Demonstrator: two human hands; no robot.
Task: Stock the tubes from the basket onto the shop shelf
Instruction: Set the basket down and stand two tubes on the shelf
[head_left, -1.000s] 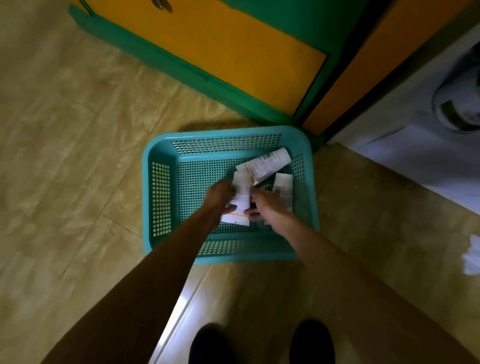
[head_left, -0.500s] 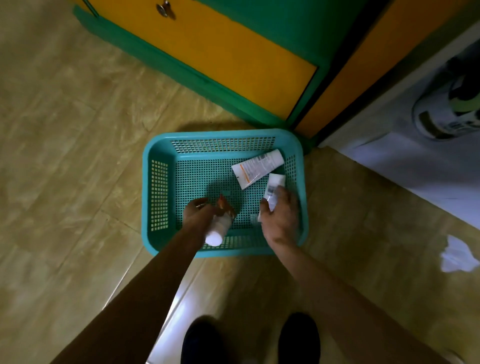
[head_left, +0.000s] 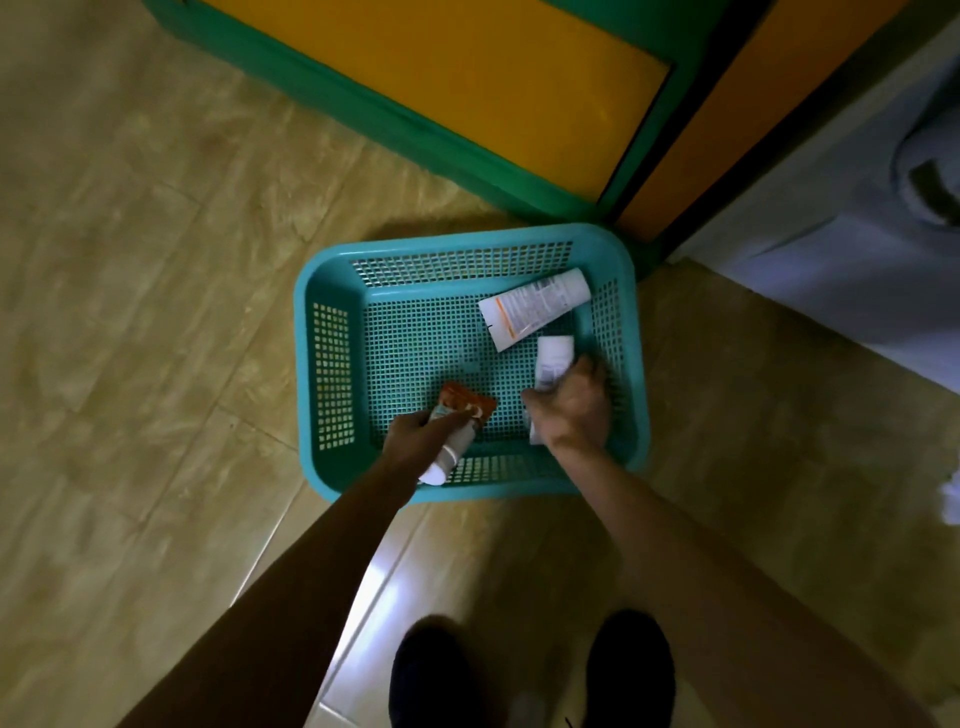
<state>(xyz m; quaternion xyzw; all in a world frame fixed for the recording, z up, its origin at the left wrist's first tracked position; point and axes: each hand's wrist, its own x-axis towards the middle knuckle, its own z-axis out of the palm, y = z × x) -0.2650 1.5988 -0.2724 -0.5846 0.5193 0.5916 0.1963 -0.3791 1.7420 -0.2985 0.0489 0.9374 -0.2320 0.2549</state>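
A teal mesh basket (head_left: 332, 364) sits on the tiled floor in front of me. My left hand (head_left: 423, 439) is over its near side, shut on an orange-and-white tube (head_left: 457, 415) whose white cap points toward me. My right hand (head_left: 571, 410), at the basket's right side, is shut on a small white tube (head_left: 553, 358) that sticks out past the fingers. One larger white tube (head_left: 535, 306) with an orange stripe lies loose in the far right corner of the basket.
A green and yellow cabinet (head_left: 467, 78) stands just beyond the basket. A pale low surface (head_left: 831, 260) lies at the right. A crumpled white scrap (head_left: 950, 493) is on the floor at the right edge. My dark shoes (head_left: 530, 675) are below.
Both hands drew apart from the middle of the basket. Each came away holding its own tube, the left toward the near rim, the right to the right side.
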